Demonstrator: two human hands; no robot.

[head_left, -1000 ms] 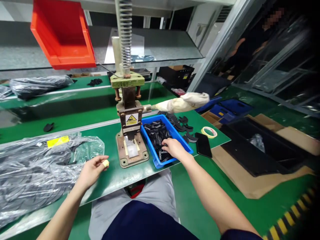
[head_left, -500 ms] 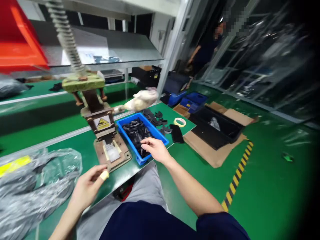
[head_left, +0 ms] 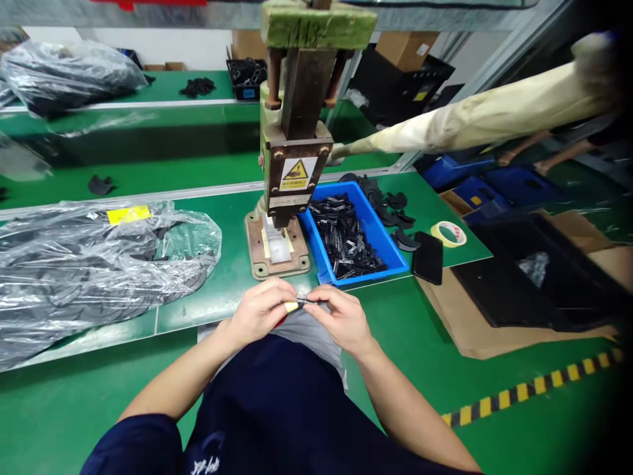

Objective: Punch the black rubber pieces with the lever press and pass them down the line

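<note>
A small dark strip-like part [head_left: 309, 301] is pinched between the fingertips of both hands, just off the table's front edge. My left hand [head_left: 264, 307] closes on its left end and has yellow tape round a finger. My right hand [head_left: 342, 316] closes on the other end. Most of the part is hidden by fingers. Beyond the hands stands a hand press [head_left: 299, 178] with a warning label, its base plate [head_left: 257, 254] holding a pale block [head_left: 279, 249]. Right of it, a blue tray [head_left: 324, 274] holds many similar black parts [head_left: 346, 237].
Clear plastic bags of dark curved pieces [head_left: 99, 277] cover the table's left. Loose curved black pieces [head_left: 383, 204], a phone [head_left: 428, 257] and a tape roll [head_left: 449, 234] lie right of the tray. A wrapped press handle [head_left: 445, 125] juts rightward. An open carton [head_left: 469, 323] sits lower right.
My right hand has left the tray and my left hand has moved from beside the press base; both now meet at one small dark part. The view has turned left.
</note>
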